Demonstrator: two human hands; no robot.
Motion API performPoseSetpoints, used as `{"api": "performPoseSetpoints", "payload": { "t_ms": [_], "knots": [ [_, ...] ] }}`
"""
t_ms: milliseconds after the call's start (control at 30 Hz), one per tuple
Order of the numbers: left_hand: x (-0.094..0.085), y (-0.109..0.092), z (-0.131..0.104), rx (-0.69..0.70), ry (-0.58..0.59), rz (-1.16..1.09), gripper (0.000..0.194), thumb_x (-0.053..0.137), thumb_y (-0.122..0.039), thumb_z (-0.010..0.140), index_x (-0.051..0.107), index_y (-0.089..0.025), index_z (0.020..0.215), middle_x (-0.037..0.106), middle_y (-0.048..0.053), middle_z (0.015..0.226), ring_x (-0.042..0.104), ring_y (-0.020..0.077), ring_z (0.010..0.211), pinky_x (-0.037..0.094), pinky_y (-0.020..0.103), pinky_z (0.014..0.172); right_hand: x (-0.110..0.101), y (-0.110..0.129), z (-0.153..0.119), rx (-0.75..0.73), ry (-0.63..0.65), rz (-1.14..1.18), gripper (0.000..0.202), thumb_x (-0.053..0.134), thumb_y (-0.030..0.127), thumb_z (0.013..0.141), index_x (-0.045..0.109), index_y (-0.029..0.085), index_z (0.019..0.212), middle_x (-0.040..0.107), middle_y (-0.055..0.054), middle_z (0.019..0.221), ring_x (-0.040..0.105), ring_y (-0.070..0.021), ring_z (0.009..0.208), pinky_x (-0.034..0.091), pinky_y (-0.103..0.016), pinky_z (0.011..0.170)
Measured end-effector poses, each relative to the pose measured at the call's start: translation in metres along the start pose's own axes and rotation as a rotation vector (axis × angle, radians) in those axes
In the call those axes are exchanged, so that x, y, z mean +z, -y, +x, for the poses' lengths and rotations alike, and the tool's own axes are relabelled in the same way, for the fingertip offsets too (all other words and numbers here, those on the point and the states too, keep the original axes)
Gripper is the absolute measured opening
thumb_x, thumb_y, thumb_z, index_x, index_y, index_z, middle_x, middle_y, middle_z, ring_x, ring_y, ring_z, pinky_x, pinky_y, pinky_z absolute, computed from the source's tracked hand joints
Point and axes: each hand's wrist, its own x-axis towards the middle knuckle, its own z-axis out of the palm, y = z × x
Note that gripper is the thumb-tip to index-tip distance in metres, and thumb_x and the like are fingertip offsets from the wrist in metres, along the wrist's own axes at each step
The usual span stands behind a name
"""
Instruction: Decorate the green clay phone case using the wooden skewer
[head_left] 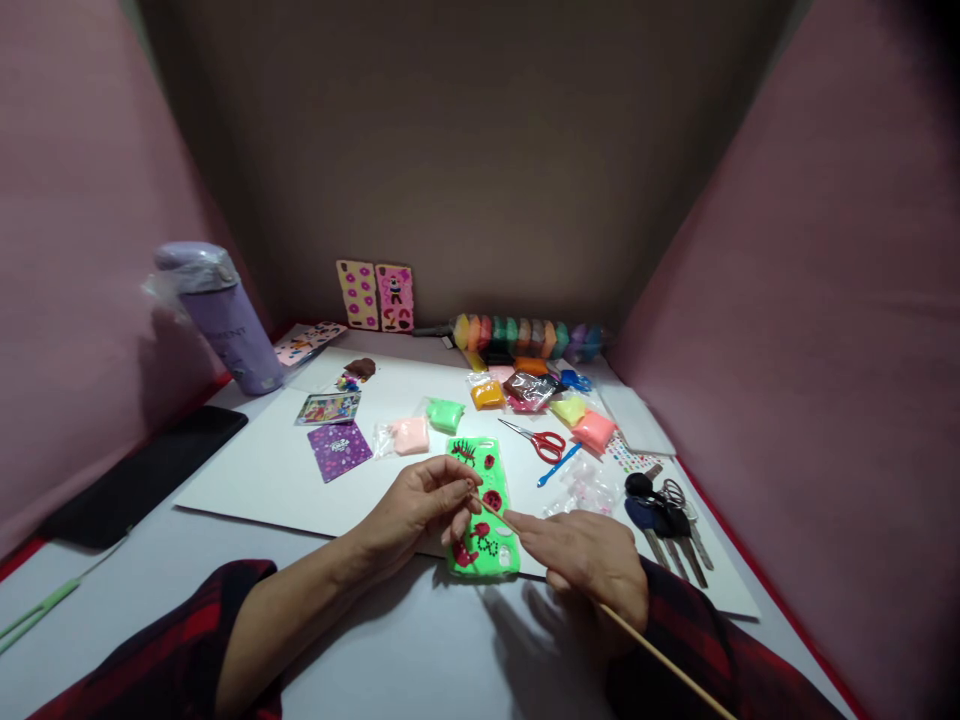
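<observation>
My right hand [589,560] grips a long thin wooden stick [660,660], its shaft running back past the wrist. The tip points at the fingers of my left hand [427,500], which are pinched together. A small reddish bit shows between those fingertips, too small to make out. Under both hands lies a bright green clay-covered phone case [461,566] with dark red shapes, a ring of black dots and a white piece on it. My left fingers hide part of its left side.
Red-handled scissors [547,443], a blue modelling tool [559,466] and several clay packets [595,430] lie right of the case. Keys [667,525] rest farther right. A purple bottle [232,325] stands at left behind a black phone-like slab [150,475]. Two decorated cases [395,297] lean at the back.
</observation>
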Motion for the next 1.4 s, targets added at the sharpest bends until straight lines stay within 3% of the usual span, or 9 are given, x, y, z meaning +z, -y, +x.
{"api": "performPoseSetpoints", "payload": {
  "t_ms": [300,767,933,1033,1267,1400],
  "knots": [
    [-0.004,0.002,0.002,-0.003,0.001,-0.006,0.019,0.062,-0.028,0.082,0.056,-0.011,0.087,0.064,0.003,0.070,0.049,0.0050,0.041,0.036,0.017,0.039,-0.002,0.001,0.001,-0.011,-0.008,0.002,0.030,0.032,0.028,0.097,0.055,0.016,0.111,0.071,-0.010,0.101,0.069,-0.0153,0.079,0.052,-0.028,0.060],
    [-0.008,0.005,0.003,-0.021,0.047,-0.015,0.019,0.062,-0.028,0.082,0.059,-0.010,0.087,0.067,0.006,0.074,0.049,0.0051,0.040,0.042,0.021,0.045,-0.002,0.000,0.001,-0.021,-0.002,0.004,0.031,0.033,0.028,0.096,0.056,0.015,0.113,0.070,-0.011,0.105,0.068,-0.0150,0.076,0.052,-0.028,0.059],
    [-0.010,0.005,0.003,-0.037,0.023,-0.011,0.019,0.057,-0.030,0.086,0.059,-0.012,0.092,0.058,0.000,0.053,0.046,0.0050,0.038,0.036,0.017,0.043,-0.002,0.000,0.000,0.000,-0.005,0.009,0.030,0.035,0.028,0.096,0.057,0.015,0.111,0.070,-0.011,0.105,0.068,-0.0153,0.077,0.051,-0.028,0.059],
    [-0.009,0.005,0.001,-0.045,0.032,-0.004,0.022,0.056,-0.030,0.087,0.060,-0.011,0.095,0.055,-0.002,0.050,0.044,0.0043,0.037,0.036,0.017,0.043,0.000,-0.001,-0.002,-0.001,-0.006,0.008,0.030,0.035,0.029,0.096,0.057,0.016,0.112,0.070,-0.011,0.105,0.068,-0.0154,0.077,0.052,-0.029,0.059],
    [-0.008,0.005,0.004,-0.010,0.018,-0.043,0.019,0.061,-0.027,0.083,0.059,-0.012,0.094,0.062,0.002,0.069,0.050,0.0053,0.042,0.039,0.018,0.043,-0.002,-0.002,-0.001,-0.031,0.008,-0.006,0.031,0.034,0.029,0.096,0.056,0.015,0.114,0.070,-0.011,0.104,0.068,-0.0155,0.078,0.051,-0.028,0.058],
    [-0.007,0.004,0.005,-0.011,-0.009,-0.031,0.017,0.063,-0.025,0.081,0.059,-0.011,0.090,0.061,0.001,0.067,0.049,0.0048,0.042,0.037,0.017,0.041,-0.003,-0.001,0.001,-0.037,0.007,-0.011,0.030,0.034,0.028,0.096,0.055,0.015,0.114,0.070,-0.011,0.104,0.068,-0.0153,0.079,0.051,-0.028,0.060]
  ]
}}
